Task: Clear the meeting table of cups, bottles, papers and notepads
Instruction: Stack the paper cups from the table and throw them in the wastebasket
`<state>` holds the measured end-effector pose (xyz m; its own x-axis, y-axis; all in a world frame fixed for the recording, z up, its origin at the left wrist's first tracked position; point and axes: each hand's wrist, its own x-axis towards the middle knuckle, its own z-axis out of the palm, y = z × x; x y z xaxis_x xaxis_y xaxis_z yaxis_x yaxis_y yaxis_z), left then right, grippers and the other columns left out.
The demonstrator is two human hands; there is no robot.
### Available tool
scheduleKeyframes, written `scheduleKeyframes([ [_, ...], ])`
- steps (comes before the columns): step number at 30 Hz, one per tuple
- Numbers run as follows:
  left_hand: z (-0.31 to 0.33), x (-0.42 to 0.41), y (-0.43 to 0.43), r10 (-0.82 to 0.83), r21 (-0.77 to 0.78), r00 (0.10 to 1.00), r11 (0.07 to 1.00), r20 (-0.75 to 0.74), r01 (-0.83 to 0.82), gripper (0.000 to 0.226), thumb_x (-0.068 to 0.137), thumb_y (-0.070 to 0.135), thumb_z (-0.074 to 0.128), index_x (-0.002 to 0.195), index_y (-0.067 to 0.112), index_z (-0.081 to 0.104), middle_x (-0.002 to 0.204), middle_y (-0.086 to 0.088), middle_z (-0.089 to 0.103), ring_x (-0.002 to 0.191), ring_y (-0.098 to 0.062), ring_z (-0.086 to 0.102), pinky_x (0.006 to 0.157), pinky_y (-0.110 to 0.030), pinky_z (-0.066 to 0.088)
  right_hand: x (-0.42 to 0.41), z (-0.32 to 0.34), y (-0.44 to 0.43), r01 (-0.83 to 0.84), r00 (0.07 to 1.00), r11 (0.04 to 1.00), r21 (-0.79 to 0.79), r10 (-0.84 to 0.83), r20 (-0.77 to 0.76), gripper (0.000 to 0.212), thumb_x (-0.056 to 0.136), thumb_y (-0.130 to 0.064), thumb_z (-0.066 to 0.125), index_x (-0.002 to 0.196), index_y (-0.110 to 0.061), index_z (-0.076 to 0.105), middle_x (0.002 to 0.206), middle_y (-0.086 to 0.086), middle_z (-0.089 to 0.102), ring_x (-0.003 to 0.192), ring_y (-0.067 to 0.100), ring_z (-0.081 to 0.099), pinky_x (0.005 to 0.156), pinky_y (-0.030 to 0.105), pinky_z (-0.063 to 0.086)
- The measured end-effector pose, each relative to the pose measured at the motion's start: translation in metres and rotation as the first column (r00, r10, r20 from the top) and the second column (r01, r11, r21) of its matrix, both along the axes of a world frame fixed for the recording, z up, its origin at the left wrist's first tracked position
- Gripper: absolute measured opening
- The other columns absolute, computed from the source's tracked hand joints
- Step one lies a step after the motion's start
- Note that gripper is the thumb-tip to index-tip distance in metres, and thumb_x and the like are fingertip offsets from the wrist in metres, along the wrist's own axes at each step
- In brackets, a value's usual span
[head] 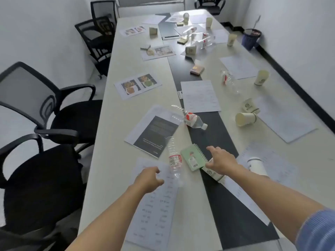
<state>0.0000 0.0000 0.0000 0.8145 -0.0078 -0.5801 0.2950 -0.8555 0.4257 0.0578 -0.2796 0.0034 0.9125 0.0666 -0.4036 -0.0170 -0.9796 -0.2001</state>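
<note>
Two hands (186, 171) outstretched over table (101, 160)

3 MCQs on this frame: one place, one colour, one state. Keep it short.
1. Where does the green spiral notepad lie?
A. between the two hands
B. on a chair
C. in the bin

2. What colour is the strip down the middle of the table?
A. red
B. black
C. yellow

3. How does the clear bottle with the white cap rest?
A. upright
B. on its side
C. hanging off the edge

Answers:
1 A: it sits between the left hand and the right hand.
2 B: the strip is dark against the pale tabletop.
3 B: its cap points sideways along the table.
</note>
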Motion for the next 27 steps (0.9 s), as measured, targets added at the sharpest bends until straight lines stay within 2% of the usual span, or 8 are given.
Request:
scheduleKeyframes([
  [3, -0.022, 0.017, -0.012, -0.008, 0.009, 0.999, 1.000, -0.047, 0.009, 0.061, 0.088, 0.038, 0.066, 0.141, 0.018, 0.044, 0.142, -0.007, 0.049, 0.121, -0.024, 0.055, 0.100, -0.038, 0.049, 0.014, -0.018, -0.002, 0.037, 0.995, 0.999, -0.009, -0.038, -0.097, 0.083, 0.077, -0.047, 0.066, 0.149, -0.030, 0.028, 0.137, 0.003, 0.048, 0.122, 0.024, 0.050, 0.091, 0.039, 0.047],
  [6, -0.036, 0.029, -0.023, -0.052, 0.026, 0.999, 0.998, -0.012, 0.053, 0.076, 0.089, 0.042, 0.063, 0.152, 0.025, 0.024, 0.145, -0.007, 0.042, 0.124, -0.026, 0.052, 0.098, -0.037, 0.047, 0.019, -0.034, -0.003, 0.063, 0.975, 0.997, -0.035, -0.069, -0.212, 0.089, 0.071, -0.046, 0.066, 0.149, -0.031, 0.025, 0.137, 0.003, 0.046, 0.122, 0.026, 0.049, 0.091, 0.039, 0.046],
  [8, -0.042, 0.037, -0.030, -0.129, 0.056, 0.991, 0.990, 0.036, 0.126, 0.082, 0.091, 0.041, 0.059, 0.155, 0.034, 0.007, 0.139, -0.006, 0.041, 0.116, -0.026, 0.055, 0.090, -0.036, 0.050, 0.019, -0.045, -0.005, 0.061, 0.968, 0.997, -0.040, -0.069, -0.241, 0.089, 0.071, -0.044, 0.068, 0.148, -0.031, 0.025, 0.134, 0.004, 0.047, 0.119, 0.026, 0.051, 0.087, 0.038, 0.047],
  [10, -0.048, 0.041, -0.036, -0.239, 0.089, 0.970, 0.968, 0.052, 0.234, 0.081, 0.093, 0.041, 0.055, 0.153, 0.040, 0.002, 0.132, -0.004, 0.042, 0.107, -0.025, 0.056, 0.087, -0.039, 0.053, 0.015, -0.055, -0.008, 0.065, 0.970, 0.997, -0.039, -0.073, -0.232, 0.084, 0.072, -0.043, 0.068, 0.146, -0.030, 0.028, 0.129, 0.003, 0.049, 0.112, 0.025, 0.055, 0.081, 0.035, 0.048],
  [15, -0.057, 0.054, -0.046, -0.361, 0.129, 0.932, 0.927, 0.040, 0.353, 0.077, 0.094, 0.044, 0.050, 0.155, 0.035, 0.002, 0.133, -0.004, 0.042, 0.114, -0.026, 0.051, 0.087, -0.039, 0.050, 0.012, -0.060, -0.013, 0.163, 0.959, 0.987, 0.011, -0.155, -0.239, 0.075, 0.071, -0.051, 0.068, 0.138, -0.032, 0.038, 0.119, 0.001, 0.054, 0.106, 0.023, 0.058, 0.083, 0.036, 0.050],
  [19, -0.053, 0.063, -0.051, -0.431, 0.185, 0.901, 0.890, 0.043, 0.417, 0.078, 0.091, 0.047, 0.054, 0.154, 0.032, 0.011, 0.138, -0.005, 0.044, 0.121, -0.026, 0.049, 0.093, -0.040, 0.048, 0.000, -0.050, -0.028, 0.339, 0.921, 0.938, 0.068, -0.316, -0.227, 0.069, 0.067, -0.061, 0.068, 0.126, -0.033, 0.047, 0.113, -0.002, 0.062, 0.102, 0.019, 0.059, 0.078, 0.032, 0.048],
  [24, -0.036, 0.081, -0.075, -0.533, 0.251, 0.840, 0.831, 0.101, 0.497, 0.047, 0.089, 0.040, 0.058, 0.130, 0.021, 0.043, 0.127, -0.002, 0.055, 0.114, -0.026, 0.056, 0.086, -0.037, 0.048, -0.016, -0.024, -0.062, 0.576, 0.817, 0.785, 0.228, -0.561, -0.134, 0.053, 0.064, -0.066, 0.069, 0.103, -0.034, 0.056, 0.094, -0.009, 0.065, 0.085, 0.012, 0.062, 0.072, 0.031, 0.054],
  [27, -0.024, 0.086, -0.095, -0.583, 0.293, 0.806, 0.792, 0.101, 0.536, 0.037, 0.092, 0.033, 0.052, 0.126, 0.017, 0.049, 0.123, -0.005, 0.056, 0.112, -0.027, 0.057, 0.086, -0.037, 0.048, -0.031, -0.014, -0.087, 0.646, 0.750, 0.709, 0.282, -0.659, -0.059, 0.051, 0.067, -0.070, 0.068, 0.099, -0.032, 0.057, 0.092, -0.010, 0.064, 0.084, 0.012, 0.062, 0.068, 0.030, 0.049],
])
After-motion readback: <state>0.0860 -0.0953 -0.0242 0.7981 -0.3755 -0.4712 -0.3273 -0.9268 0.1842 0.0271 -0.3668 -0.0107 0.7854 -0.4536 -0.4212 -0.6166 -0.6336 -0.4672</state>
